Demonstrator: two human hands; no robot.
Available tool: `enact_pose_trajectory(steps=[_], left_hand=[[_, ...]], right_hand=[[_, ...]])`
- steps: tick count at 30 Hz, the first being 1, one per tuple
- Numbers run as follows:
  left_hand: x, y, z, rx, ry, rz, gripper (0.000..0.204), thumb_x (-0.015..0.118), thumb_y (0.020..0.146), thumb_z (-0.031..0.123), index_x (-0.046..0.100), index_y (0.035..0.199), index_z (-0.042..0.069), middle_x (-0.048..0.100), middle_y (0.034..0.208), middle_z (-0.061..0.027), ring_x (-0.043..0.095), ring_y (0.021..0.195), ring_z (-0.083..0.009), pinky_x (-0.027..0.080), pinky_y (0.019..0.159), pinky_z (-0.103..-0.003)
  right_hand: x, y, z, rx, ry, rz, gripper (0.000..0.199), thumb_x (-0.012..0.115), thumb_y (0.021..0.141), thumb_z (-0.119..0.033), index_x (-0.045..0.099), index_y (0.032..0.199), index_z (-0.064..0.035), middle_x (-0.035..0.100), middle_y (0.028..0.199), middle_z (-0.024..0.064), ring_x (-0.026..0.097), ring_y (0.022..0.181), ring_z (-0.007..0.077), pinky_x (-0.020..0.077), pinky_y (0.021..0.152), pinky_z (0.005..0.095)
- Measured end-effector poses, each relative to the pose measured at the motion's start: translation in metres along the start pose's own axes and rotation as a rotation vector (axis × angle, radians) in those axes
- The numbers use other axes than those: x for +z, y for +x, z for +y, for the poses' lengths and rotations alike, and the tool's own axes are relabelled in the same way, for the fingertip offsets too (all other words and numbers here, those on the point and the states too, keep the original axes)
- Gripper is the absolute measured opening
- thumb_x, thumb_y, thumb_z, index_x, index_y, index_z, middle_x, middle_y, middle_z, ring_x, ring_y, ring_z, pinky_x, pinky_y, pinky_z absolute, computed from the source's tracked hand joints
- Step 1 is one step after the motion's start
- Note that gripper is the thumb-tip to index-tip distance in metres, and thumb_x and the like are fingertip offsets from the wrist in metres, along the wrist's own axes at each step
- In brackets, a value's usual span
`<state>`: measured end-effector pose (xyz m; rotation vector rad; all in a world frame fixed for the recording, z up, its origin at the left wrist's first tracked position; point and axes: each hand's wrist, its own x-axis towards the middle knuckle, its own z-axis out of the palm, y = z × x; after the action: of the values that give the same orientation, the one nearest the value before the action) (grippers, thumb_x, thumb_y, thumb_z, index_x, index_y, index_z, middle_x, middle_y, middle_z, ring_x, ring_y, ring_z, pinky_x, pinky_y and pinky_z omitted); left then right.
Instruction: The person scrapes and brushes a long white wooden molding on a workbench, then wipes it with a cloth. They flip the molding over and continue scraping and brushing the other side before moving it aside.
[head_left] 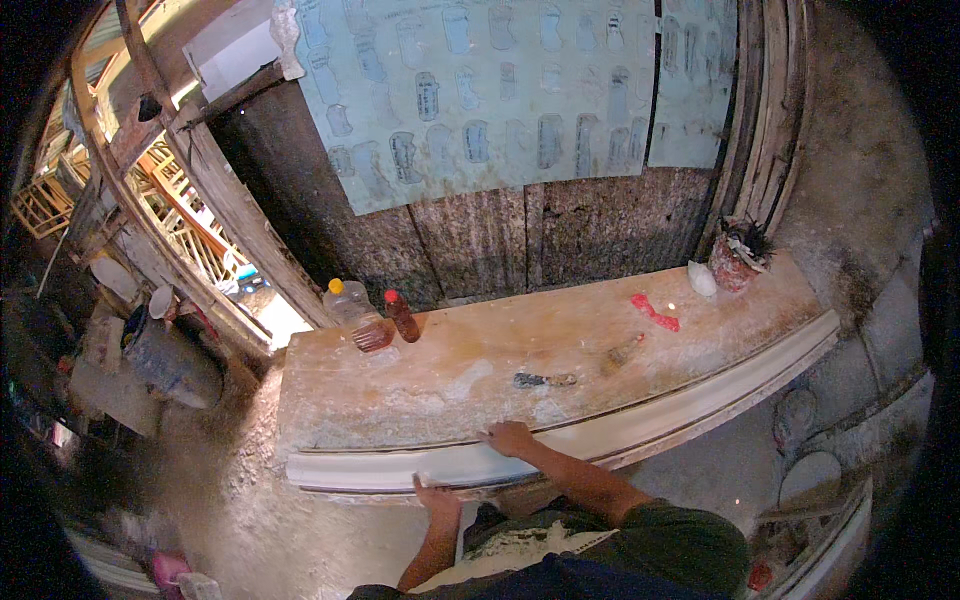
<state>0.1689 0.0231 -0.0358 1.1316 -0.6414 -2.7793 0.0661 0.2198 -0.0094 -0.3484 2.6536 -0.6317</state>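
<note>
A long white moulding strip (640, 420) lies along the near edge of the wooden workbench (440, 350), its dark edges running lengthwise. My left hand (437, 497) grips its lower edge towards the left end, one digit on the white face and the other fingers mostly hidden. Farther right and higher, my right hand (510, 438) is bent over the strip's far edge, fingers pressed against it. Just beyond the right hand, a dark-bristled brush (545, 380) lies on the bench. Another worn brush (625, 350) rests to its right.
A yellow-capped bottle (360, 315) and a red-capped bottle (402, 318) stand at the back left. Towards the right are a red strip (657, 313), a white lump (702, 279) and a stained pot (738, 262). A dark barrel (175, 360) stands left on the floor.
</note>
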Motion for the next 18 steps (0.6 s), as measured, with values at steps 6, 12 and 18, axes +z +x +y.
enact_pose_trajectory(steps=[6, 12, 18], left_hand=[[0.021, -0.020, -0.120, 0.358, 0.552, -0.109, 0.056, 0.051, 0.081, 0.041, 0.044, 0.122, 0.003, 0.047, 0.123, -0.0158, 0.048, 0.108, -0.0296, 0.030, 0.102, -0.046], [0.047, -0.025, -0.110, 0.116, 0.151, 0.040, 0.054, 0.052, 0.082, 0.042, 0.047, 0.121, 0.005, 0.050, 0.121, -0.0138, 0.048, 0.110, -0.0309, 0.035, 0.098, -0.046], [0.023, 0.001, -0.114, 0.242, 0.457, 0.067, 0.056, 0.052, 0.081, 0.043, 0.047, 0.122, 0.004, 0.050, 0.122, -0.0139, 0.047, 0.111, -0.0315, 0.035, 0.098, -0.047]], right_hand=[[-0.011, 0.010, 0.028, -0.256, 0.194, -0.013, 0.053, 0.040, 0.089, -0.049, 0.062, 0.094, -0.0013, 0.063, 0.094, 0.0203, 0.060, 0.090, 0.0362, 0.0450, 0.083, 0.0473], [-0.051, -0.047, 0.202, -0.218, 0.681, 0.194, 0.034, 0.053, 0.087, -0.034, 0.060, 0.099, -0.0030, 0.062, 0.097, 0.0158, 0.059, 0.091, 0.0321, 0.0458, 0.082, 0.0414], [-0.114, -0.193, 0.391, 0.531, 0.429, 0.913, 0.024, 0.053, 0.085, -0.023, 0.058, 0.095, -0.0013, 0.059, 0.097, 0.0191, 0.056, 0.093, 0.0350, 0.0437, 0.085, 0.0414]])
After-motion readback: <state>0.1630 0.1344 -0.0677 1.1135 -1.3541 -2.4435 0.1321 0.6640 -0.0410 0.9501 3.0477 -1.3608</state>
